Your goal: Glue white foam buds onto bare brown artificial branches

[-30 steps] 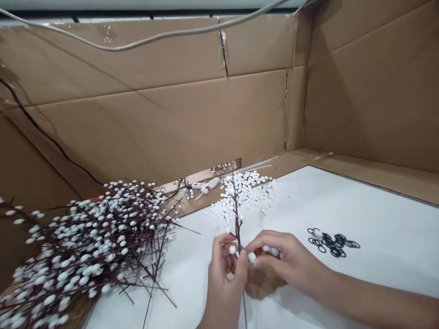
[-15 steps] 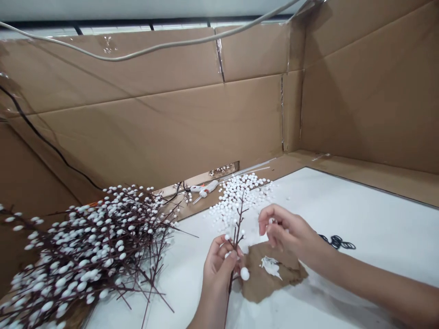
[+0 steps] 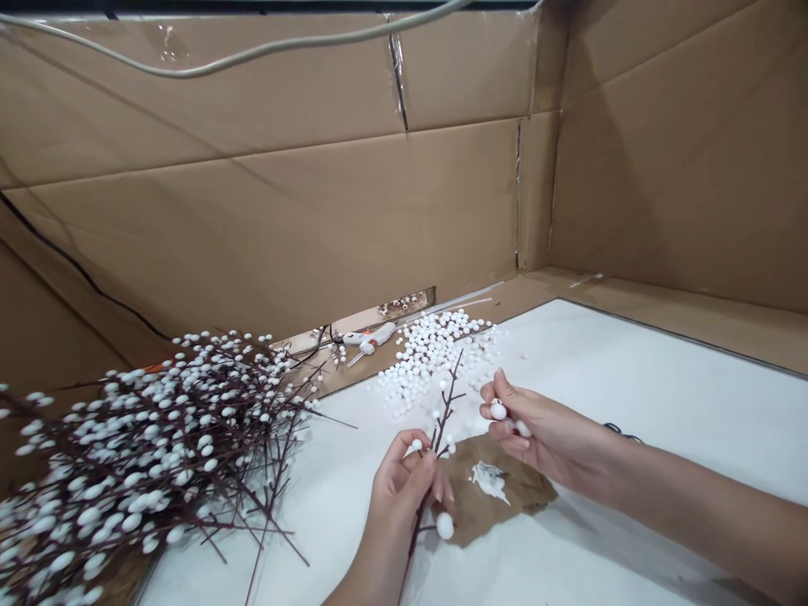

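Twig (image 3: 447, 412), dark and dotted with white foam balls, stands tilted upward at 6 o'clock in your view, clamped in your left hand (image 3: 396, 509), with the fingers curled around its lower stem. Your right hand (image 3: 549, 438) sits just off the twig's 3 o'clock, thumb and fingertips (image 3: 487, 390) pinched together on a foam ball (image 3: 498, 410), with a second ball (image 3: 522, 428) against the fingers. Brown paper (image 3: 523, 497) bearing a white glue smear (image 3: 489, 481) lies at the twig's 4 o'clock, on a white sheet (image 3: 631, 379). A loose pile of balls (image 3: 435, 358) spreads at 12 o'clock, a glue gun (image 3: 372, 338) at 11. A heap of branches thick with balls (image 3: 145, 454) lies at 9 o'clock. Black rings (image 3: 622, 432) show just behind your right wrist, and cardboard walls (image 3: 252, 219) rise beyond.
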### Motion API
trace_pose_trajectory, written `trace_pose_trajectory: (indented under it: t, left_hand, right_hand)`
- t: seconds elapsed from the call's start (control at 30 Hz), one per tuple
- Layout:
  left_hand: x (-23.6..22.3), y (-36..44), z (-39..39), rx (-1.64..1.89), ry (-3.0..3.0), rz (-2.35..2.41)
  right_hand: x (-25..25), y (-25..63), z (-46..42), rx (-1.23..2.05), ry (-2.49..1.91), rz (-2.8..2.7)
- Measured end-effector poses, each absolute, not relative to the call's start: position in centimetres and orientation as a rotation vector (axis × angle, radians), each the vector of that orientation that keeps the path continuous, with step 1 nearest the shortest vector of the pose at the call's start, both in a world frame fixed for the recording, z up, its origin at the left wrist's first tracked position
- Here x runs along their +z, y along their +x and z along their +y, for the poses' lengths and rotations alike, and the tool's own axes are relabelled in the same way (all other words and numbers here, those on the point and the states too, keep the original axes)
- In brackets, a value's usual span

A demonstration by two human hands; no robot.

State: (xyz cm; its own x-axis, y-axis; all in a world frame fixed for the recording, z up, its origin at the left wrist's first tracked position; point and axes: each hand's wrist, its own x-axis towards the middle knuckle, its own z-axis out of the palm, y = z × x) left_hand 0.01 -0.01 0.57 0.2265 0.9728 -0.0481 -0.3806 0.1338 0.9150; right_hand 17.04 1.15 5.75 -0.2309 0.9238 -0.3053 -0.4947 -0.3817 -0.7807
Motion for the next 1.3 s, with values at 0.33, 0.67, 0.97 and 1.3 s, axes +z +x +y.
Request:
trace_pose_trajectory:
  t: [0.33,0.67,0.97,1.3]
  left_hand:
    - [0.7,0.1,-0.5,1.094,0.983,0.852]
    - [1.4,0.3,-0.5,1.113,0.938,0.870]
    - [1.2,0.1,-0.8,0.980,0.920,0.790]
    - [1.7,0.4,-1.5,1.032,0.961,0.703]
  right_hand:
    - [5.8,16.9,0.8,1.836,-0.998,-0.641]
    - [3.7,16.3,0.2,1.645,-1.040,-1.077]
    - [3.5,15.1,-0.4,1.285,-1.032,-1.311]
    - [3.3,15.0,-0.6,1.113,-1.026,-1.332]
